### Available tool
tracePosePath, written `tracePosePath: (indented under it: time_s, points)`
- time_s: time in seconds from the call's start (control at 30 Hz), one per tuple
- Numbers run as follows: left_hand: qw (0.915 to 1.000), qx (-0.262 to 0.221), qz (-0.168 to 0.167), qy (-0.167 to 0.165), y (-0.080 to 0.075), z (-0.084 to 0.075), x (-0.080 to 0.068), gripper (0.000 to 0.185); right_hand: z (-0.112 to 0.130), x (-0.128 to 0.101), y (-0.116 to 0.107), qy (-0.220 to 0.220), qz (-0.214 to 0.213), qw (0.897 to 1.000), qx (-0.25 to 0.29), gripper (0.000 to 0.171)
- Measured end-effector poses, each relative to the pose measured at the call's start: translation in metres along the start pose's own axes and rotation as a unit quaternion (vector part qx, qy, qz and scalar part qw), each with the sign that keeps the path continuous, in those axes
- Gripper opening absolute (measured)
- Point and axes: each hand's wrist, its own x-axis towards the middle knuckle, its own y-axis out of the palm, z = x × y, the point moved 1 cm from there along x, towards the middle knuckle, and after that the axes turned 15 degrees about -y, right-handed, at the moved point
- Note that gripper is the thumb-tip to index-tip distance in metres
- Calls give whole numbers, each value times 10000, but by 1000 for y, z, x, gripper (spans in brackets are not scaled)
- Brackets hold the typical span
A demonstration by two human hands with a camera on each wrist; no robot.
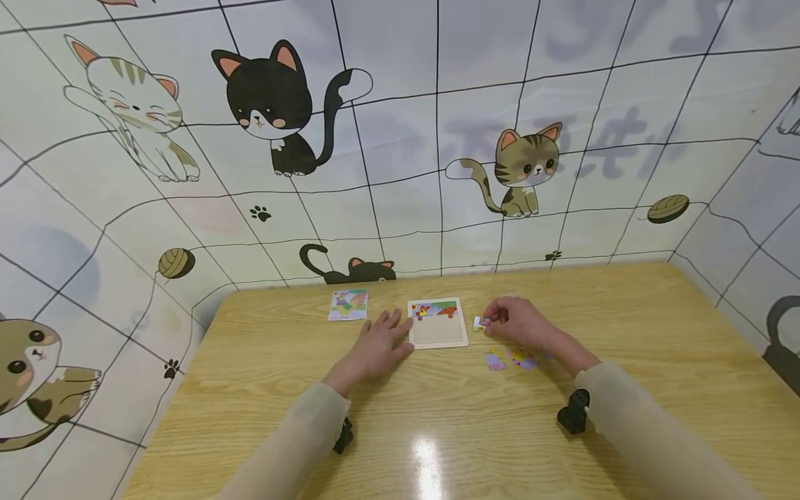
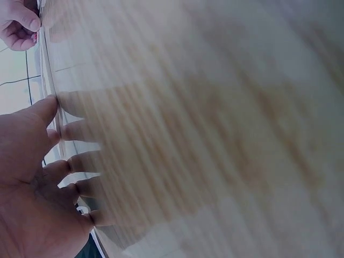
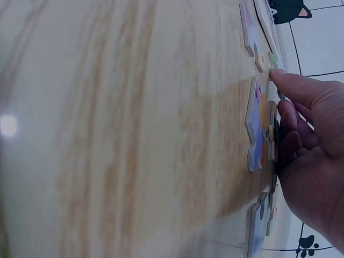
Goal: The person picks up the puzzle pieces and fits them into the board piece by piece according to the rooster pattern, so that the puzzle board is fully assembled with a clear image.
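Observation:
My right hand (image 1: pixel 520 321) pinches a small jigsaw puzzle piece (image 1: pixel 478 323) just right of a white-framed puzzle board (image 1: pixel 464 326). Along the board's top a row of joined pieces (image 1: pixel 435 310) forms part of a picture; bare backing shows below. My left hand (image 1: pixel 378 345) rests at the board's left side, fingers spread and fingertips right at the frame. Below the right hand lie loose puzzle pieces, among them a lilac piece (image 1: pixel 495 360). From the side, the right wrist view shows the right hand (image 3: pixel 317 123) low over several flat pieces (image 3: pixel 253 126).
A colourful picture card (image 1: pixel 348 305) lies left of the board, beyond the left hand. The wooden table (image 1: pixel 262 389) runs back to a wall (image 1: pixel 400 146) printed with cartoon cats. Both forearms, in light sleeves, reach in from the front.

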Motion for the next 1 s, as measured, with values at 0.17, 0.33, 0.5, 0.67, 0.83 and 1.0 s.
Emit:
tracePosePath:
  time_s: [0.17, 0.33, 0.5, 0.67, 0.83, 1.0]
  points:
    - [10000, -10, 7, 27, 2, 0, 0, 58, 0, 0, 2, -52, -48, 10000, 35, 18]
    - [10000, -29, 21, 27, 5, 2, -1, 59, 1, 1, 2, -114, -39, 9999, -10, 15]
    - [10000, -65, 13, 18, 4, 2, -2, 58, 9, 9, 3, -105, -89, 9999, -67, 11]
    - [9999, -100, -10, 43, 3, 2, -1, 57, 19, 20, 7, -99, -138, 9998, 78, 10]
    - [9999, -154, -16, 40, 3, 2, -1, 58, 27, 31, 16, -215, -196, 9987, 428, 11]
    - [9998, -214, -6, 24, 2, 1, -1, 58, 38, 41, 29, -330, -223, 9975, 577, 10]
